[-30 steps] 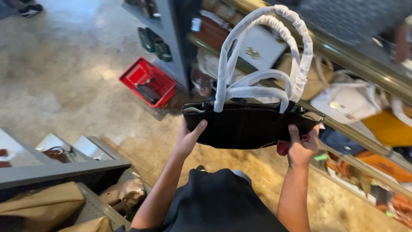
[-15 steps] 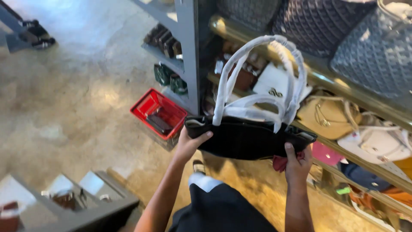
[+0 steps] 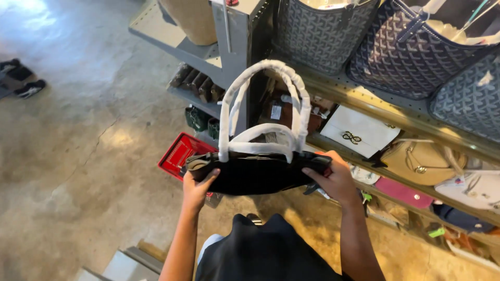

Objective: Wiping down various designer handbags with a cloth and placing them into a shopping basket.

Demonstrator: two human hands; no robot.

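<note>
Handbag (image 3: 255,174) hung unshelved at twelve o'clock; my left hand (image 3: 198,190) and right hand (image 3: 336,179) gripped its ends.

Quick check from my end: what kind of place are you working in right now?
Most likely a handbag shop or stockroom: metal shelves hold patterned totes and smaller purses, a red shopping basket sits on the concrete floor, and both hands hold a black bag with wrapped handles.

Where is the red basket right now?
In the head view, the red basket sits on the concrete floor at the foot of the grey shelving, just beyond the left hand and partly hidden behind the black handbag.
</note>
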